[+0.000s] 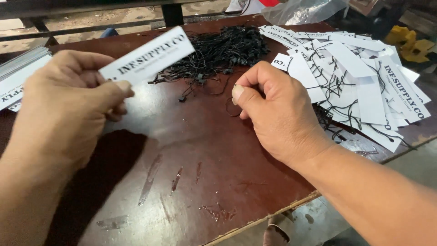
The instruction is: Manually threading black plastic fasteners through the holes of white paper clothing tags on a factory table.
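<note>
My left hand holds a white rectangular paper tag with black print between thumb and fingers, tilted up to the right. My right hand pinches a thin black string loop at the thumb and forefinger, just in front of a heap of black string fasteners. Both hands hover over a dark red-brown worn table.
A spread pile of white tags threaded with black strings lies at the right. A stack of unthreaded tags sits at the far left edge. Clear plastic bag and yellow object lie beyond the table's back right.
</note>
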